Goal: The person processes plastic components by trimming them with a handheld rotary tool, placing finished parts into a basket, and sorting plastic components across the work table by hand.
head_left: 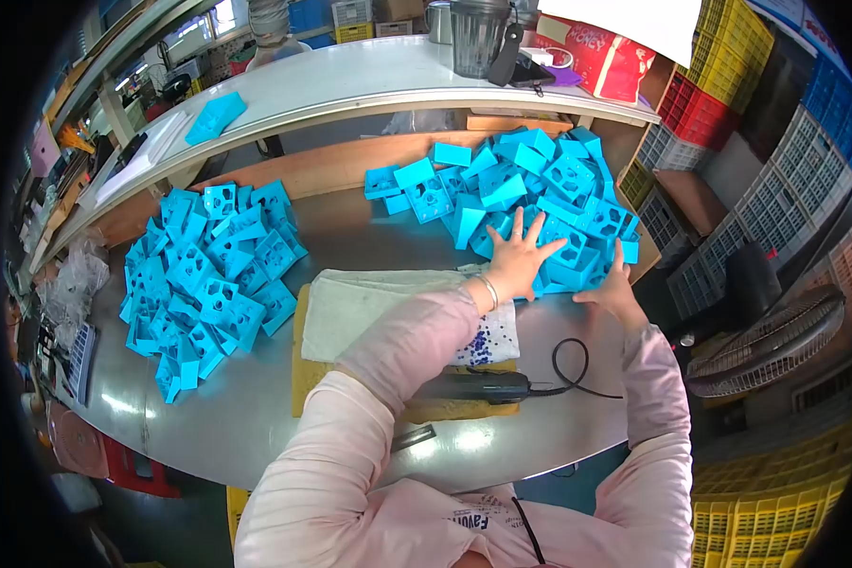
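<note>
My left hand (514,261), with a bangle at the wrist, is spread over the front of the right-hand pile of blue plastic box-shaped parts (566,210). At that pile's right front edge is my right hand (615,292), thumb and fingers apart against the parts. Neither hand has closed around a part. Below my left forearm lies a pale folded cloth (369,301) on a yellowish board (303,383), with many tiny dark blue bits (483,343) scattered on it. A black corded handheld tool (478,385) rests across the board, partly hidden by my left arm.
Another heap of blue parts (213,270) covers the table's left side. A thin metal strip (413,437) lies near the front edge. Behind runs a raised shelf (350,76) bearing a dark pitcher (478,38) and a red box (601,62). A fan (767,341) stands at the right.
</note>
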Tool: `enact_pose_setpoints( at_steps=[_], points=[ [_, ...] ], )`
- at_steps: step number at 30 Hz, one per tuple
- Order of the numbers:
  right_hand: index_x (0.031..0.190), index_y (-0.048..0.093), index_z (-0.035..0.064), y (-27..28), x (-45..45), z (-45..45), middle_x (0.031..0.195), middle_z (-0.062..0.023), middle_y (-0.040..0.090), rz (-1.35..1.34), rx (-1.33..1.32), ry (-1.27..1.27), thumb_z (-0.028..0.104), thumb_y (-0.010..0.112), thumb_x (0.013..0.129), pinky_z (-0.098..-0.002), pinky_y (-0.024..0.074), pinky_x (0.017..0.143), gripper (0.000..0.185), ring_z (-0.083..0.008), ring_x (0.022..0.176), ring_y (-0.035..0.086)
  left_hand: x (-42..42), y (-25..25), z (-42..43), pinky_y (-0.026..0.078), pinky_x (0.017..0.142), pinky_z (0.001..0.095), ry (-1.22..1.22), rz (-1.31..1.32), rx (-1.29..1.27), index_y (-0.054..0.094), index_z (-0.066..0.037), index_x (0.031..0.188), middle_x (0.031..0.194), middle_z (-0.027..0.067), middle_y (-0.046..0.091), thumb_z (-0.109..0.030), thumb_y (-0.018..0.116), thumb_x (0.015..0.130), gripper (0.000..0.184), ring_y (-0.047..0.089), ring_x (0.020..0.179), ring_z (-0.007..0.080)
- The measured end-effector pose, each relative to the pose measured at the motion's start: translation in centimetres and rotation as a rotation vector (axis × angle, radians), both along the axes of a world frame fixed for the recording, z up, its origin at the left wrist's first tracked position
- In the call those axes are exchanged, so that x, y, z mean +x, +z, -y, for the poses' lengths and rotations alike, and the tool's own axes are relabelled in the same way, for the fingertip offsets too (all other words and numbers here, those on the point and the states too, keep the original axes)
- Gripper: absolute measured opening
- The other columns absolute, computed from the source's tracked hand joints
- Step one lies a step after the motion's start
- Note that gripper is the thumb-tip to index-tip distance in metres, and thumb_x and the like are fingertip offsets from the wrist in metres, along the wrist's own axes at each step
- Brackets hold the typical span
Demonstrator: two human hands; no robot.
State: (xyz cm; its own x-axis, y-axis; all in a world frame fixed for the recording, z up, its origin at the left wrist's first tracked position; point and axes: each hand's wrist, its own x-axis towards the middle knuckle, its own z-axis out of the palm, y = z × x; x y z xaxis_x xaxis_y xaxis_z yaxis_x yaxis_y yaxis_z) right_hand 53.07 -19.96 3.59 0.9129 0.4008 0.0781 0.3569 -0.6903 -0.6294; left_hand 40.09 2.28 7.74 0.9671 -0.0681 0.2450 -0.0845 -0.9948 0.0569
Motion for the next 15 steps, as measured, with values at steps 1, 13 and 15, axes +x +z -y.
enact_pose_setpoints(
  at_steps=[1,13,15],
  points=[
    [0.152,-0.009,0.0184,0.1,-0.7,-0.9,0.145,-0.0337,0.018,0.048,0.039,0.016,0.022,0.099,0.037,-0.0451,0.0374,0.109,0.158,-0.0443,0.13,0.038,0.2,0.1,-0.4,0.031,0.094,0.0774,-0.007,0.003,-0.003,0.03,-0.044,0.146,0.157,0.0134,0.014,-0.037,0.093,0.048,0.116,0.013,0.142,0.0486],
    [0.137,0.045,0.0002,2.3,-3.7,-13.4,0.126,-0.025,0.054,0.01,0.146,-0.216,0.029,0.089,0.055,-0.0398,0.0458,0.098,0.098,-0.0343,0.118,0.052,-2.3,0.8,-11.1,0.047,0.091,0.0496,-0.087,0.316,-0.093,0.046,-0.032,0.139,0.137,0.0175,0.039,-0.044,0.083,0.064,0.085,0.044,0.121,0.0386],
    [0.137,0.046,-0.0021,2.2,-3.8,-14.3,0.124,-0.0242,0.058,-0.091,0.258,-0.17,0.024,0.087,0.058,-0.0383,0.0496,0.092,0.093,-0.0333,0.11,0.059,-3.2,0.1,-11.3,0.045,0.093,0.0513,-0.072,0.25,-0.082,0.045,-0.033,0.139,0.14,0.0179,0.036,-0.047,0.082,0.064,0.085,0.04,0.124,0.0416]
  ],
)
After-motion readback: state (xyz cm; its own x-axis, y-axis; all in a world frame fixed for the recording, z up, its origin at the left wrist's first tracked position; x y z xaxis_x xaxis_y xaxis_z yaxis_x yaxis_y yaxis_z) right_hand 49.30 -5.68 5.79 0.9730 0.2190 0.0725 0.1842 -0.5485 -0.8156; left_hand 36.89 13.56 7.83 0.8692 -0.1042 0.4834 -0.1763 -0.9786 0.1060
